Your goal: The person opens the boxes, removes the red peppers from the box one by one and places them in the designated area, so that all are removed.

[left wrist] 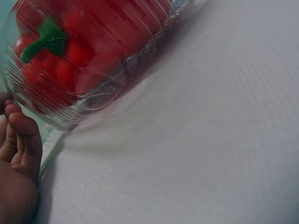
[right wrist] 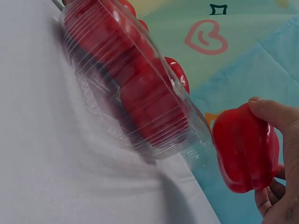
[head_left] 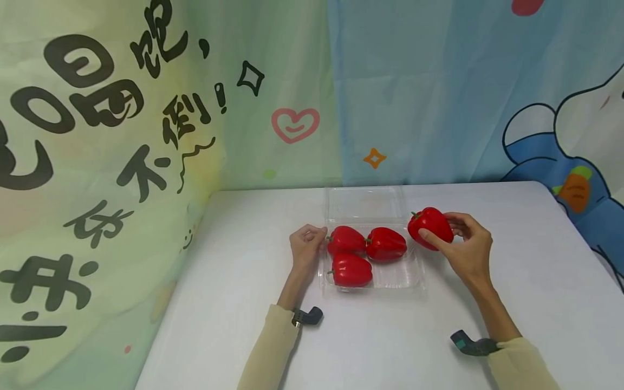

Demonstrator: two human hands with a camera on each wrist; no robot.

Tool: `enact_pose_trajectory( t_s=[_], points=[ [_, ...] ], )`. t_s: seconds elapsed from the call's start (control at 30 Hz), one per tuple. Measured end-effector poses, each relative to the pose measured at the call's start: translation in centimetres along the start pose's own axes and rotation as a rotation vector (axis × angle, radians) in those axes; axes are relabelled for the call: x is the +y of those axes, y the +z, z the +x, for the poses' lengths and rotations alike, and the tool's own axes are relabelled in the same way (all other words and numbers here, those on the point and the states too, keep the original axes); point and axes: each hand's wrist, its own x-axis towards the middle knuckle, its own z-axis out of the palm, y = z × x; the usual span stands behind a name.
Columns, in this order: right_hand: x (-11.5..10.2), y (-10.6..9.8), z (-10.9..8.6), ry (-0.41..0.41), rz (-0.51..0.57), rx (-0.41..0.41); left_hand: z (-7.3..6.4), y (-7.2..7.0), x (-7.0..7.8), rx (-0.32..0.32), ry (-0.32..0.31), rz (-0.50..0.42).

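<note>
Set before printed cloth (head_left: pixel 409 81), cropped at left: white bench (head_left: pixel 234 292). Pinched at left rim by left hand (head_left: pixel 307 246), partly cut off in wrist view: clear, ribbed plastic container (head_left: pixel 397 277). Nested inside, hazy through ribs: three glossy red peppers (head_left: pixel 352 270). Gripped by right hand (head_left: pixel 469 248), fingers partly hidden, near right rim: fourth pepper (head_left: pixel 430 227), lobed.

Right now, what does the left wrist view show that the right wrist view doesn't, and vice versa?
Left wrist only: the left hand, at the edge of the clear container, and a green stem.
Right wrist only: the right hand, gripping a red pepper, and a pink heart on the backdrop.
Both: the container, red peppers inside it and the white tabletop.
</note>
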Motion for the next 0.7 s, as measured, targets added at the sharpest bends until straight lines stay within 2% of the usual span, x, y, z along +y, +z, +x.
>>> enact_pose_trajectory(
  t_s=[0.23,0.5,0.7],
  points=[
    [0.4,0.2,0.1,0.044,-0.015,0.048,-0.4,-0.3,-0.1,0.009,-0.003,0.004],
    [0.9,0.8,0.8,0.167,0.0,0.143,-0.1,-0.1,-0.2,0.002,0.027,0.011],
    [1.5,1.5,1.1,0.286,-0.017,0.203,0.0,-0.1,-0.3,0.008,0.013,0.008]
  ],
)
